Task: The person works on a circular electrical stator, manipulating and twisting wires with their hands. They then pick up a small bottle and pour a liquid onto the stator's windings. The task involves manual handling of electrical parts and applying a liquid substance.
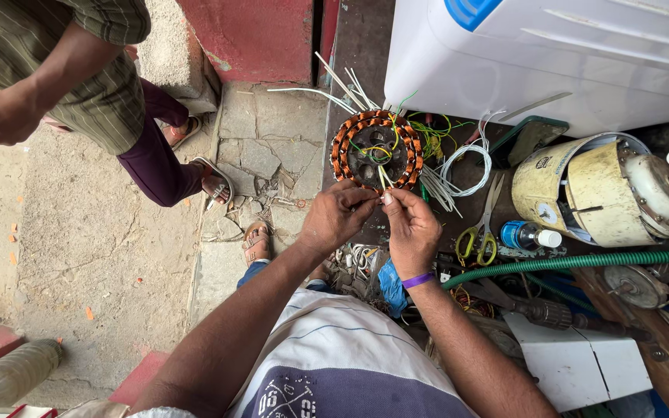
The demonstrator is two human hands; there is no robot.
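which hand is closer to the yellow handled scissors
Right. The right hand is just left of the scissors; the left hand sits farther left, beyond it.

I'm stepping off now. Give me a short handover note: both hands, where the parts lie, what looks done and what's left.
Left hand and right hand: both pinch thin wire leads at the stator's near edge.
Motor stator with copper windings lies flat on the bench, loose white sleeving beside it.
Yellow-handled scissors lie right of the hands; old motor housing further right.
Done: coils wound in place.
Left: leads look unjoined, untied.
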